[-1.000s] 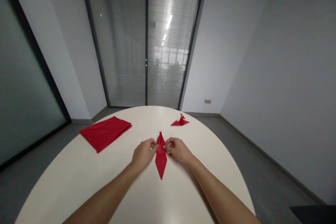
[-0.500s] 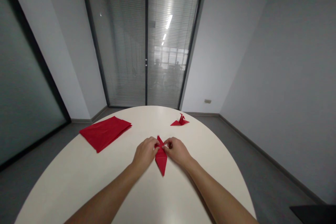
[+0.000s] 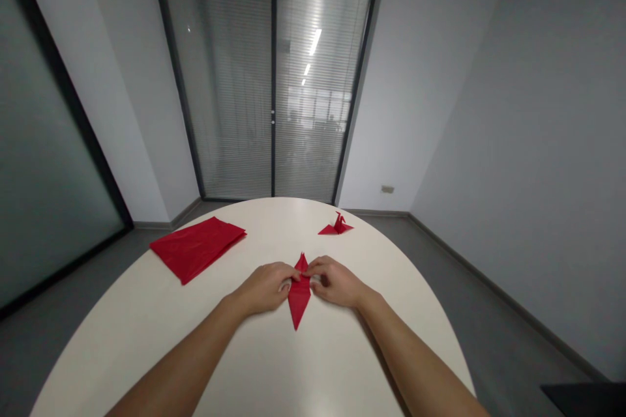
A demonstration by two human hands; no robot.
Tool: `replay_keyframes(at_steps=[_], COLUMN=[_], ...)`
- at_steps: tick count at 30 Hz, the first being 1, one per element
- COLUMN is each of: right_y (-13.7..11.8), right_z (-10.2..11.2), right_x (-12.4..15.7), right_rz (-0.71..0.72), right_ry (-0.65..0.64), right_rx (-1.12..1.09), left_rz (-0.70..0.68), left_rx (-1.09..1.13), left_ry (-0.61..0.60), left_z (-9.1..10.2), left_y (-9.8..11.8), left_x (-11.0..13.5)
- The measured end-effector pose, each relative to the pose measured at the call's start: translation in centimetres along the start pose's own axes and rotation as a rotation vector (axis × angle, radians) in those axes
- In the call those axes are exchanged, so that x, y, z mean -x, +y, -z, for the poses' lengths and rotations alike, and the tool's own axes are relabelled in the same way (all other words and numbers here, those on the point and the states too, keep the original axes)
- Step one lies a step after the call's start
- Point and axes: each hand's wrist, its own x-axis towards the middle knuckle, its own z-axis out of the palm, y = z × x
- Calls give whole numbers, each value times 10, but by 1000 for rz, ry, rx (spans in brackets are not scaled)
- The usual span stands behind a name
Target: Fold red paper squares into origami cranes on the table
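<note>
A red piece of folded origami paper (image 3: 298, 303), long and diamond-shaped, lies on the white table in front of me. Its lower point aims toward me and a narrower, split-looking tip points away. From the left side, my left hand (image 3: 268, 285) grips its upper half with bent fingers. My right hand (image 3: 335, 281) holds the opposite edge, its index finger pressed on the paper near the middle. Both hands are closed on the paper, and the fingertips cover part of its centre.
A finished red paper crane (image 3: 337, 227) stands near the table's far right edge. At the far left lies a stack of red paper sheets (image 3: 198, 249). The round white table (image 3: 244, 365) ends in a curved edge before a glass door (image 3: 229, 111) with blinds.
The folded paper has turned slightly, its near point swinging left and its far tip right. My left hand has shifted a little left and flattened; the right index finger now reaches over the paper.
</note>
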Motion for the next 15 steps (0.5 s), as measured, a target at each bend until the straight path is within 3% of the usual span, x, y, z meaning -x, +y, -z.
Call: replay_keyframes(at_steps=[8,15], right_y=[-2,-5], right_z=[5,4], right_x=[1,-1], right_rz=[49,28], right_ry=[-12,26], right_rx=[12,0], left_rz=[-39,-8], left_rx=[-4,7], left_ry=[-9,61], left_z=[4,-1], left_y=[0,-1], left_x=[2,-2])
